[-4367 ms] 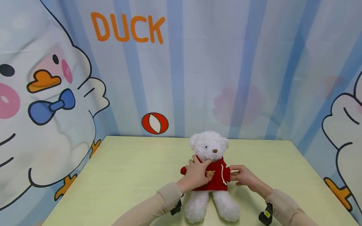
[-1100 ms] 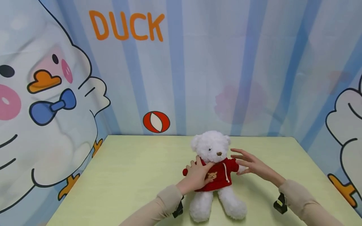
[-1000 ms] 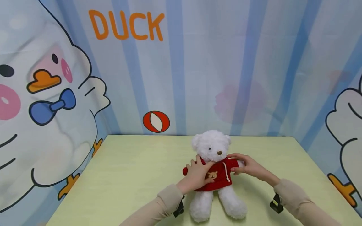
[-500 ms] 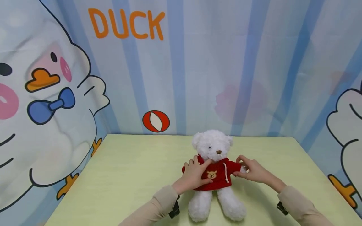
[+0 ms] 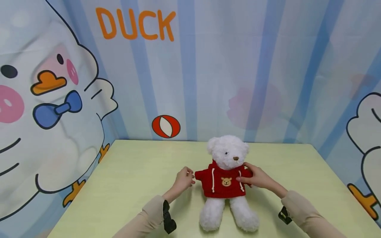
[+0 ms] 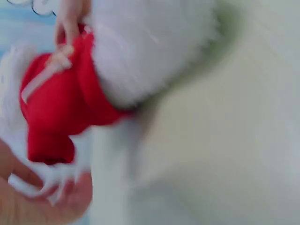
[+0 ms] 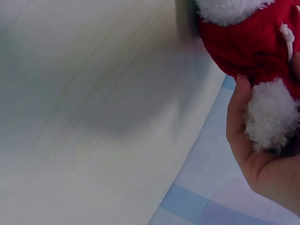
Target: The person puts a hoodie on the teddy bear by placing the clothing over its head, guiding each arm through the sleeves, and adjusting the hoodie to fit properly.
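Note:
A white teddy bear (image 5: pixel 227 152) in a red hoodie (image 5: pixel 212 186) stands upright on the table, facing the head camera. My right hand (image 5: pixel 259 177) holds it by the arm and side, thumb on the hoodie's front. In the right wrist view, the fingers curl round the bear's white paw (image 7: pixel 272 115), which pokes out of its sleeve. My left hand (image 5: pixel 183 180) hovers just off the end of the other sleeve (image 5: pixel 203 175), fingers loosely bent and holding nothing. In the left wrist view that sleeve's cuff (image 6: pixel 50 157) shows a dark opening, with no paw visible in it.
The pale yellow-green table (image 5: pixel 143 162) reaches back to a blue striped curtain (image 5: pixel 208 72) printed with cartoon ducks and a red ball. Each wrist wears a black strap with a camera mount (image 5: pixel 169 219).
My left hand has let go of the bear's chest and moved left, past the sleeve end, which now sticks out. My right hand has shifted from the paw inward, over the hoodie's side.

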`<act>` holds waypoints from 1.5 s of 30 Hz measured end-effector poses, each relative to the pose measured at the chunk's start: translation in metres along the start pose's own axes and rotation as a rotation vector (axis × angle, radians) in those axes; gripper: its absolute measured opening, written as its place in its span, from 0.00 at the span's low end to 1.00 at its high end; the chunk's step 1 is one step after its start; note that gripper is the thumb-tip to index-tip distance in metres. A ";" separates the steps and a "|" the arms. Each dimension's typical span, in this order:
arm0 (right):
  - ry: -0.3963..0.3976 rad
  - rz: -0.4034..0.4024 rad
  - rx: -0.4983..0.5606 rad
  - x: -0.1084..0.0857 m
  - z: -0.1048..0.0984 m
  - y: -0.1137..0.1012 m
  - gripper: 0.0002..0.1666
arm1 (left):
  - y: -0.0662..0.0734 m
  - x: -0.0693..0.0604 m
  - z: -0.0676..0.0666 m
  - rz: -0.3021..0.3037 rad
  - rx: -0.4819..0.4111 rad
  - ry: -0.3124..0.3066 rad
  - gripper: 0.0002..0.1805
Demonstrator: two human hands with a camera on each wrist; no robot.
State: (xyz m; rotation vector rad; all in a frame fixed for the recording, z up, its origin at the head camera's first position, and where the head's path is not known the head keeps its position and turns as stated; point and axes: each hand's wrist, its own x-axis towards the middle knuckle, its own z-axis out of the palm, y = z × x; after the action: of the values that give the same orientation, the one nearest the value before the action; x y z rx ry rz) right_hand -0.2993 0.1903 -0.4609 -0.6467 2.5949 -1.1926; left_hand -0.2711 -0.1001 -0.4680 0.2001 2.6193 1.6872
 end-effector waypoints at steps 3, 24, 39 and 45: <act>0.004 -0.008 0.008 0.000 -0.002 0.000 0.36 | -0.009 -0.001 -0.003 -0.039 -0.101 -0.060 0.09; 0.124 -0.137 -0.048 0.000 0.006 -0.003 0.28 | -0.007 -0.002 0.020 0.437 0.407 -0.002 0.12; 0.263 -0.150 -0.099 0.001 0.013 -0.007 0.30 | 0.010 0.014 -0.002 -0.117 -0.232 -0.317 0.12; 0.225 -0.175 -0.116 -0.002 0.015 -0.003 0.33 | -0.002 0.020 -0.010 -0.393 -0.514 -0.272 0.14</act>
State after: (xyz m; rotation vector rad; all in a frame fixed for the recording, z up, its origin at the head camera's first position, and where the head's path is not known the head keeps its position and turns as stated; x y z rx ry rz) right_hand -0.2912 0.1793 -0.4684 -0.8219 2.8626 -1.2373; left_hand -0.2922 -0.1074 -0.4647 -0.0867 1.8132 1.9377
